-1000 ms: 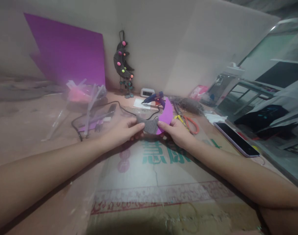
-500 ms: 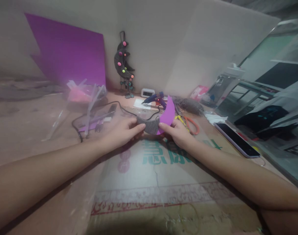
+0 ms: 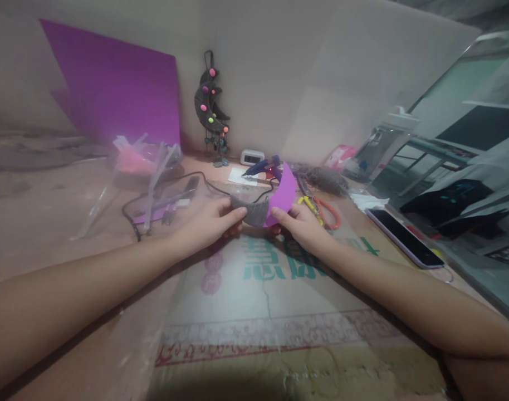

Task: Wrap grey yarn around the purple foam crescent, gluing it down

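Note:
Both hands hold one purple crescent cut-out point(image 3: 283, 194) just above a flattened cardboard sheet point(image 3: 271, 295). Its left half is wrapped in grey yarn point(image 3: 251, 210). My left hand point(image 3: 210, 223) pinches the yarn-covered tip with thumb and fingers. My right hand point(image 3: 304, 225) pinches the crescent where the yarn ends and the bare purple begins. The bare purple tip points up and away from me.
A blue glue gun point(image 3: 263, 166) with its black cord lies behind the crescent. Scissors point(image 3: 321, 209), a grey yarn bundle point(image 3: 323, 179) and a phone point(image 3: 405, 236) sit to the right. A finished moon ornament point(image 3: 211, 106), purple sheet point(image 3: 116, 89) and glue sticks point(image 3: 154, 172) stand left.
The crescent has tilted a little, its purple tip rising and swinging slightly left. Both hands keep their grip and have barely shifted.

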Motion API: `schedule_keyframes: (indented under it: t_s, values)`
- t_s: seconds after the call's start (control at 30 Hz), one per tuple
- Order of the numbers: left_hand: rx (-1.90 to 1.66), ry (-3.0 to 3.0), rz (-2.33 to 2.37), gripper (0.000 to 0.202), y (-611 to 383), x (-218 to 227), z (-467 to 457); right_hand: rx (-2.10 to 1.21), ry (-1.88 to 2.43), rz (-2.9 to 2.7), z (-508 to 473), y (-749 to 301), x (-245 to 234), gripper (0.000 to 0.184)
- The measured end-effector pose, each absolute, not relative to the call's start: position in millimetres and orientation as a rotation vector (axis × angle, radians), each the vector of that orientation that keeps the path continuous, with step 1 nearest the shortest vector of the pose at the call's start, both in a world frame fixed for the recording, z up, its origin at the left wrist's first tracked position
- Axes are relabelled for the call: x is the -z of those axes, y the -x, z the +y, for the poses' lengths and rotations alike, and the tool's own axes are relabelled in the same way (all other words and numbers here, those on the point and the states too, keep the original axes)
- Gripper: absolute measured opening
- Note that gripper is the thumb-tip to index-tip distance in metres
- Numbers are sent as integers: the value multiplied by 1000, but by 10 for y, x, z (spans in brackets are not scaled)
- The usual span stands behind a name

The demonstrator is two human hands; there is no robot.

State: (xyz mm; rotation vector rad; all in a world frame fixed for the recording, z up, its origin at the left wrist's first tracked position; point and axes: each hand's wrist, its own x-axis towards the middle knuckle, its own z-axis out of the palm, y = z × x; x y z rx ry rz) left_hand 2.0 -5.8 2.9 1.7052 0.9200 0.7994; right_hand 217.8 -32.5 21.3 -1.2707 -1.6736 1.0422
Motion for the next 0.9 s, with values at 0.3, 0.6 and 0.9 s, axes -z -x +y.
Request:
schedule_keyframes:
  t_s: [0.3, 0.6, 0.9]
  values:
    - [-787, -1778, 894, 33, -25, -41, -60, -1001, 1300, -1651, -308, -2202, -195, 41]
    - [-781, -1861, 873, 29, -42, -56, -103, -1098, 1248, -1524, -324, -2225, -161, 39]
    - [-797, -1902, 881, 28, -47, -56, -112, -1061, 1202, -1565, -305, -2256, -146, 34]
